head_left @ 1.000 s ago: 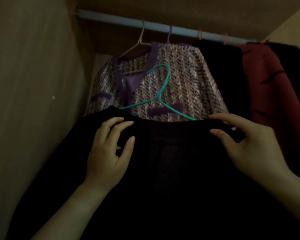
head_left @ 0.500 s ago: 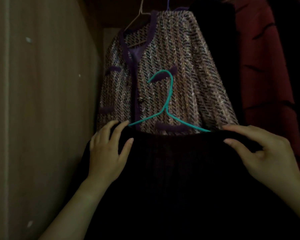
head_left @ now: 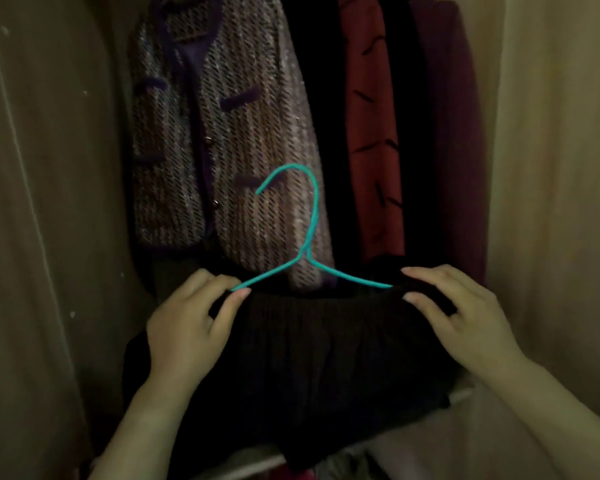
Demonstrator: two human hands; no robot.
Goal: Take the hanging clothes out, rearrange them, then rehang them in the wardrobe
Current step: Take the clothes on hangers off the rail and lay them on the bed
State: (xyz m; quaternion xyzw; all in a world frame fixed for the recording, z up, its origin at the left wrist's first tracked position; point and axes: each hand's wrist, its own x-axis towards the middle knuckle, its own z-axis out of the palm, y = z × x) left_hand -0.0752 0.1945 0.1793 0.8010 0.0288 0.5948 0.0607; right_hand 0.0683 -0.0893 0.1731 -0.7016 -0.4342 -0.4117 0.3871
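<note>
The fingers (head_left: 201,280) of the left hand (head_left: 184,327) curl over the top edge of a black garment (head_left: 326,341), with the thumb pressed against the cloth in front, so the fabric is pinched at the left shoulder end of a teal hanger (head_left: 315,209). The right hand (head_left: 465,320) does the same on the other side: its fingers (head_left: 426,271) bend over the top edge and the thumb meets them from the front, gripping the cloth where the right arm of the hanger runs into it. Both forearms reach in from the lower corners.

The black garment is draped on the hanger and stretched between the two hands, low in the wardrobe opening and in front of the hanging clothes. Its body falls away below the hands into shadow. The hook stands upright above the garment, free of any rail, its tip curling to the left.

Behind the hook hangs a tweed jacket (head_left: 243,140) with purple trim and pocket flaps. To its right come a very dark garment (head_left: 319,98), a red garment (head_left: 368,116) with short black marks, and a purple garment (head_left: 447,133). A brown side wall (head_left: 49,202) closes the left, a paler panel (head_left: 551,168) the right. A pale strip (head_left: 257,464) slants below the black hem.
</note>
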